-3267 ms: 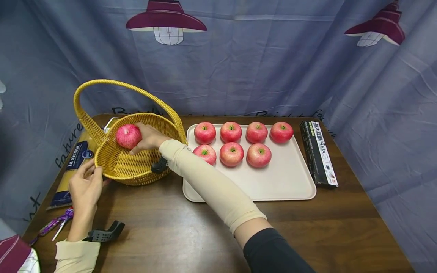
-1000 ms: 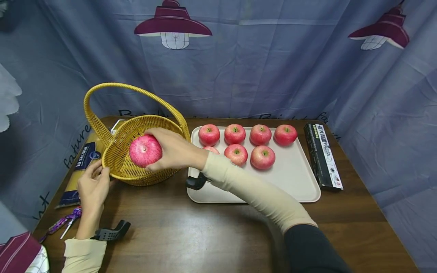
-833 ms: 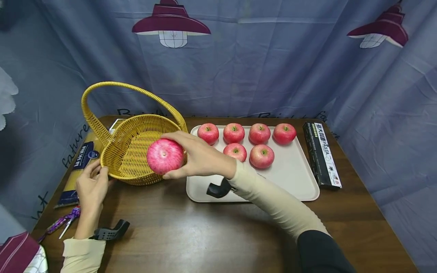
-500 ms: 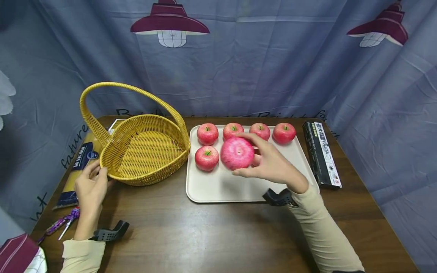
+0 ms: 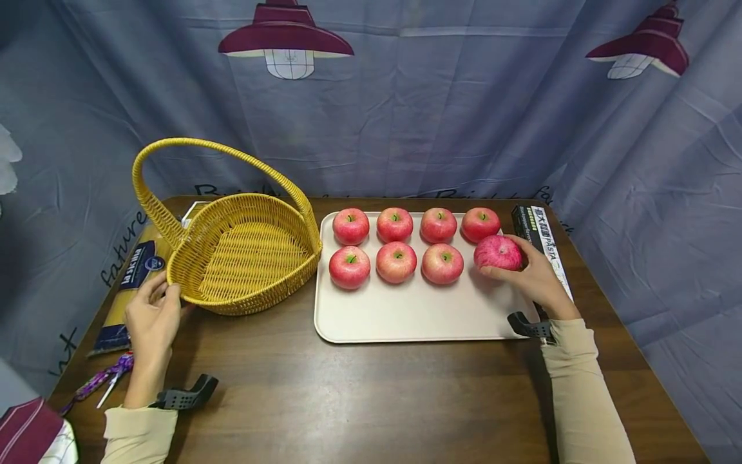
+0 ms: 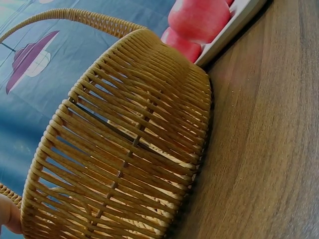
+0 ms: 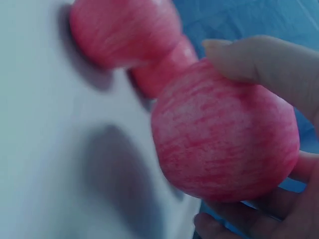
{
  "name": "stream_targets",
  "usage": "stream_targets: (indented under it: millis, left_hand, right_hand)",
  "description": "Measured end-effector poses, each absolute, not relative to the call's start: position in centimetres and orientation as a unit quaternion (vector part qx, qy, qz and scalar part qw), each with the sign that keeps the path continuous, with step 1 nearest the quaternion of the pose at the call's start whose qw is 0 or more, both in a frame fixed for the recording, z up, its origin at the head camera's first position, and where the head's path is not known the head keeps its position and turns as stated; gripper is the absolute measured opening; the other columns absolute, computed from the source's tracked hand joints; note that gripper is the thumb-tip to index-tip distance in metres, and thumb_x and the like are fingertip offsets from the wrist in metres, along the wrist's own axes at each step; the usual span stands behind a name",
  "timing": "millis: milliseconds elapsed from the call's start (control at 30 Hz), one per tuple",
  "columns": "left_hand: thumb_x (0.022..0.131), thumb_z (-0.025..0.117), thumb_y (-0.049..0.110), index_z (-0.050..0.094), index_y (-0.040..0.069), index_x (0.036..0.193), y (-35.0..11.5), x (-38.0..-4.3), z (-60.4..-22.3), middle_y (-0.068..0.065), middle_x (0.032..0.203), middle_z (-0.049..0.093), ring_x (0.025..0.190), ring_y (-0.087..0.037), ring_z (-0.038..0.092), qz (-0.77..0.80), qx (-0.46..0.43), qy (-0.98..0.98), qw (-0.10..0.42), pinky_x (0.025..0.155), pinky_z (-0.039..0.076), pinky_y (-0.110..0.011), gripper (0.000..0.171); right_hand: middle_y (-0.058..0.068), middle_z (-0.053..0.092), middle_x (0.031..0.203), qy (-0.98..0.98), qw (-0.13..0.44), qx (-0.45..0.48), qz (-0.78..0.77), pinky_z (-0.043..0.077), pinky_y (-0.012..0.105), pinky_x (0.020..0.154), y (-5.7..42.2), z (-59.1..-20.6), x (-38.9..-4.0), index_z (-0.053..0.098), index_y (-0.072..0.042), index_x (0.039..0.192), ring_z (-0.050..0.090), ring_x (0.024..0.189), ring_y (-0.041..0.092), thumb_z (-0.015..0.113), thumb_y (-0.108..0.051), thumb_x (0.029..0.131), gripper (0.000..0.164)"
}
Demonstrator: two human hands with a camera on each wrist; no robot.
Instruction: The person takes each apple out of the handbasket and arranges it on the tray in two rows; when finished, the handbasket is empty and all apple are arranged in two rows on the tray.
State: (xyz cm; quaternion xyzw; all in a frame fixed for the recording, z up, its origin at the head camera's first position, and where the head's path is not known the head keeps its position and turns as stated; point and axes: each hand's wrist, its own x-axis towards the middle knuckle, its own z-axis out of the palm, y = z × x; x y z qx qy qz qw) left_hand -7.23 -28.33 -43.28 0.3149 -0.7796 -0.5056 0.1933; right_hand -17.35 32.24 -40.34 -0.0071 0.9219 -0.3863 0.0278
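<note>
My right hand [image 5: 536, 276] grips a red apple [image 5: 497, 252] between thumb and fingers at the right end of the white tray [image 5: 394, 316]. In the right wrist view that apple [image 7: 224, 132] casts a shadow on the tray; whether it touches the tray I cannot tell. Two rows of apples lie on the tray, with one apple [image 5: 442, 263] just left of the held one. My left hand [image 5: 152, 316] pinches the near left rim of the yellow wicker basket [image 5: 249, 258], whose inside shows bare weave. The left wrist view shows the basket's side [image 6: 124, 139] and part of my thumb.
A black pasta box [image 5: 542, 238] lies along the tray's right edge, partly behind my right hand. Left of the basket lie a bag of pasta [image 5: 124, 290] and a purple-wrapped lollipop [image 5: 107, 377]. The basket's tall handle [image 5: 226, 149] arches above it. A curtain hangs behind the table.
My right hand has lifted the apple out of the basket and carried it rightward over the tray to its right end. The left hand has stayed at the basket's rim.
</note>
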Motion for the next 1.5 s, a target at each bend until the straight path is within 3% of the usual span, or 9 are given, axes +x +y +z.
stream_targets:
  millis: [367,633,867,1133,1400,1500]
  left_hand:
    - [0.098,0.054,0.02,0.058,0.009,0.142,-28.2,-7.0,-43.3,0.014,0.102,0.057,0.069,0.015,0.055,-0.519,0.313,-0.772,0.194,0.053,0.051,-0.004,0.045]
    - [0.099,0.053,0.024,0.059,0.013,0.141,-28.5,-7.0,-43.6,-0.006,0.119,0.062,0.069,0.014,0.051,-0.488,0.317,-0.789,0.195,0.048,0.044,-0.006,0.044]
    - [0.099,0.052,0.023,0.059,0.013,0.142,-28.2,-7.2,-43.8,-0.014,0.126,0.061,0.065,0.013,0.049,-0.485,0.317,-0.792,0.192,0.046,0.042,-0.007,0.044]
    - [0.1,0.052,0.024,0.056,0.013,0.144,-28.4,-7.6,-43.6,-0.01,0.127,0.06,0.067,0.015,0.051,-0.51,0.315,-0.78,0.179,0.049,0.048,-0.004,0.045]
    - [0.099,0.054,0.018,0.056,0.011,0.144,-28.7,-7.1,-43.5,0.011,0.105,0.057,0.071,0.013,0.057,-0.563,0.325,-0.742,0.166,0.055,0.055,-0.008,0.046]
    - [0.099,0.053,0.02,0.052,0.015,0.147,-28.8,-7.0,-43.2,0.001,0.124,0.063,0.081,0.012,0.058,-0.53,0.325,-0.767,0.158,0.057,0.054,-0.006,0.048]
  right_hand:
    - [0.027,0.038,0.154,0.921,0.058,0.009,-0.386,0.036,0.065,0.116,32.6,-42.7,-18.8,0.025,-0.011,0.159,0.041,0.139,0.044,0.082,-0.046,0.081,0.103]
    - [0.028,0.033,0.157,0.912,0.074,-0.005,-0.404,0.034,0.066,0.118,32.4,-43.8,-19.2,0.017,-0.011,0.161,0.037,0.143,0.046,0.082,-0.039,0.082,0.106]
    - [0.028,0.034,0.156,0.913,0.075,-0.024,-0.401,0.033,0.065,0.118,32.6,-44.1,-19.0,0.016,-0.008,0.161,0.038,0.142,0.046,0.082,-0.034,0.083,0.105]
    - [0.028,0.03,0.159,0.91,0.078,-0.026,-0.407,0.033,0.066,0.118,32.6,-43.9,-18.8,0.012,-0.01,0.162,0.036,0.143,0.047,0.082,-0.036,0.083,0.109]
    - [0.027,0.022,0.162,0.904,0.11,-0.02,-0.412,0.032,0.067,0.118,32.3,-42.3,-18.0,0.0,-0.011,0.163,0.031,0.146,0.048,0.08,-0.038,0.085,0.115]
    - [0.031,0.026,0.159,0.913,0.099,-0.023,-0.395,0.034,0.069,0.115,32.2,-41.0,-17.2,0.003,-0.007,0.162,0.032,0.143,0.052,0.076,-0.038,0.089,0.108]
